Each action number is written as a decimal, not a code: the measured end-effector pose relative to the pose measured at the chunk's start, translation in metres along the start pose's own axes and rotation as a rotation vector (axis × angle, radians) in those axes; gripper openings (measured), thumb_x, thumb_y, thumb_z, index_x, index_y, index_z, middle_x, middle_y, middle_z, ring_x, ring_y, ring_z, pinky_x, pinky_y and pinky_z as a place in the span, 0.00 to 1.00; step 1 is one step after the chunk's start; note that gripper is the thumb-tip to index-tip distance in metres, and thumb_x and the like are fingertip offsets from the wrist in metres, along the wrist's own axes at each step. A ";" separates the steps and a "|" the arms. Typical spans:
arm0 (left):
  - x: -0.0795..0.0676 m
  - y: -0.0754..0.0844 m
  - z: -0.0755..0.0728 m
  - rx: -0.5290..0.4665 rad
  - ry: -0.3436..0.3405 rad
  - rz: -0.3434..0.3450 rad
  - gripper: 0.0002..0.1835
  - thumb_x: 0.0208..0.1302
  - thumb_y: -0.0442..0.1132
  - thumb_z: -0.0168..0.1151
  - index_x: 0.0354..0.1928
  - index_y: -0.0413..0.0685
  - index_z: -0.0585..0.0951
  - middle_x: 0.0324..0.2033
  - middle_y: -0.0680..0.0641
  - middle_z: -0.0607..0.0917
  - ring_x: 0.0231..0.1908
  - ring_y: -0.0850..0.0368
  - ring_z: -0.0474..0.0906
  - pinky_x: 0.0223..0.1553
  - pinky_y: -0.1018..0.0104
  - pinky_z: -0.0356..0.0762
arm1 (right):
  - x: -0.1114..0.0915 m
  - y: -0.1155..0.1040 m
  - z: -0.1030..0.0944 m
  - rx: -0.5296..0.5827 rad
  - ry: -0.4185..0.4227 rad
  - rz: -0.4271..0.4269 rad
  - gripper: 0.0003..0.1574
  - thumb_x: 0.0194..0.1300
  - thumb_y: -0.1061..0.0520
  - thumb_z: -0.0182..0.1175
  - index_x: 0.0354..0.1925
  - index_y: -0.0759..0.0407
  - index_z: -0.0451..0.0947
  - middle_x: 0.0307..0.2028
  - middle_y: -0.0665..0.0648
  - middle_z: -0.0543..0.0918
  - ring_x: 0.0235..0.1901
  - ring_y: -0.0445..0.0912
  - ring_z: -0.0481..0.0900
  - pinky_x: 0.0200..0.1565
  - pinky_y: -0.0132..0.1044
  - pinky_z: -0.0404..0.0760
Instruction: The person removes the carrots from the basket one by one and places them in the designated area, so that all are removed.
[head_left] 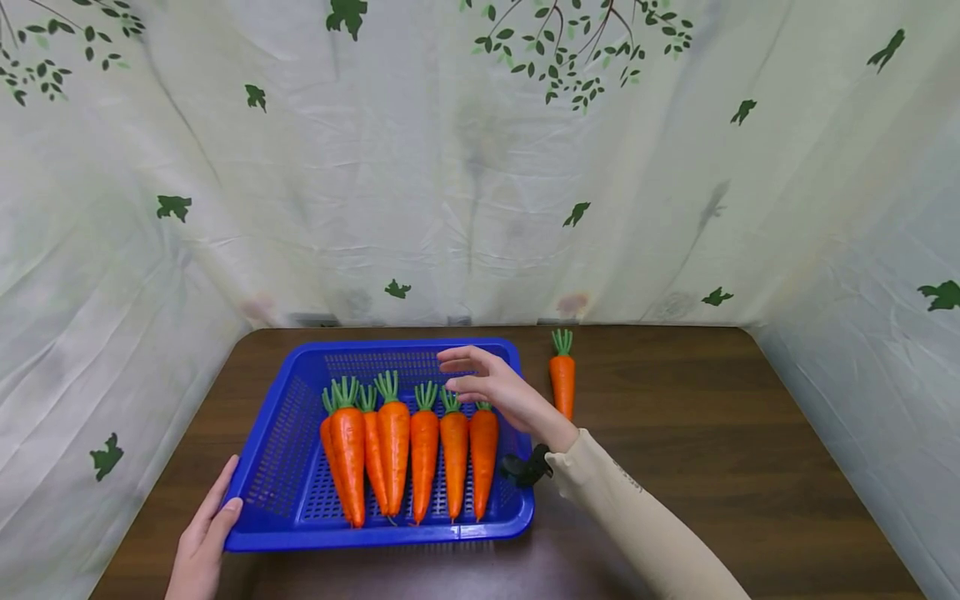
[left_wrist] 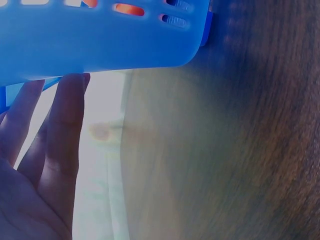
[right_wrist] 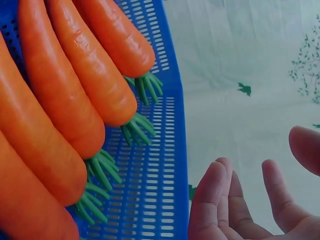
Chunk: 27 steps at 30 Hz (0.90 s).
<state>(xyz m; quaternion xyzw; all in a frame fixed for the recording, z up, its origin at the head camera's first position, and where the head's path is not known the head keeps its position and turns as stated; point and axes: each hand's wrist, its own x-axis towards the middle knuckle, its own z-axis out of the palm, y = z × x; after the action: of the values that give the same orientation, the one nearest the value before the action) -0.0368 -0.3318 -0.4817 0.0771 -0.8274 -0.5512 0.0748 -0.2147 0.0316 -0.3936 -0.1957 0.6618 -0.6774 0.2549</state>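
Observation:
A blue plastic basket with slotted walls holds several orange carrots with green tops, laid side by side. My left hand grips the basket at its near left rim, thumb near the top edge. Its fingers reach the basket's edge in the left wrist view. Over the basket's right part hovers my right hand, fingers loosely bent and apart, nothing between them. In the right wrist view its fingertips lie beyond the green tops. Another carrot lies on the table right of the basket, its lower end hidden behind the right wrist.
The brown wooden table spreads out to the right of the basket. A pale curtain with leaf prints hangs along the back and both sides. A black wrist device on the right arm overlaps the basket's right rim.

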 end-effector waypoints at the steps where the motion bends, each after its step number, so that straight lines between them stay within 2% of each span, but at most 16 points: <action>1: 0.000 -0.001 0.000 -0.004 -0.001 -0.002 0.28 0.76 0.43 0.41 0.75 0.55 0.52 0.60 0.73 0.62 0.47 0.85 0.65 0.41 0.84 0.66 | 0.001 0.001 0.001 -0.001 0.000 0.000 0.30 0.67 0.61 0.57 0.65 0.64 0.64 0.61 0.61 0.70 0.57 0.52 0.72 0.55 0.49 0.71; 9: 0.001 -0.005 0.002 0.013 -0.002 -0.012 0.29 0.76 0.44 0.41 0.75 0.57 0.51 0.63 0.69 0.61 0.47 0.85 0.64 0.41 0.84 0.66 | 0.007 0.005 0.008 -0.011 -0.005 0.001 0.29 0.68 0.61 0.57 0.65 0.63 0.65 0.63 0.66 0.68 0.58 0.56 0.70 0.55 0.52 0.70; 14: 0.002 -0.007 0.003 0.021 -0.005 -0.026 0.29 0.76 0.46 0.41 0.75 0.59 0.50 0.66 0.65 0.59 0.48 0.85 0.62 0.41 0.85 0.64 | 0.011 0.008 0.014 -0.007 0.004 -0.002 0.27 0.68 0.63 0.55 0.64 0.63 0.66 0.62 0.66 0.68 0.57 0.54 0.71 0.55 0.54 0.69; 27: 0.000 -0.005 0.004 0.021 0.002 -0.002 0.28 0.77 0.43 0.40 0.75 0.57 0.51 0.63 0.71 0.60 0.47 0.85 0.63 0.41 0.86 0.64 | 0.024 0.017 0.029 -0.015 0.018 0.065 0.26 0.66 0.64 0.58 0.62 0.63 0.69 0.57 0.61 0.73 0.52 0.50 0.75 0.54 0.53 0.71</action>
<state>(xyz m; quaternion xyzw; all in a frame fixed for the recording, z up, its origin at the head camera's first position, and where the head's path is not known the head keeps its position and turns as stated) -0.0373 -0.3296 -0.4876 0.0793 -0.8330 -0.5425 0.0745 -0.2154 -0.0059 -0.4113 -0.1698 0.6752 -0.6655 0.2692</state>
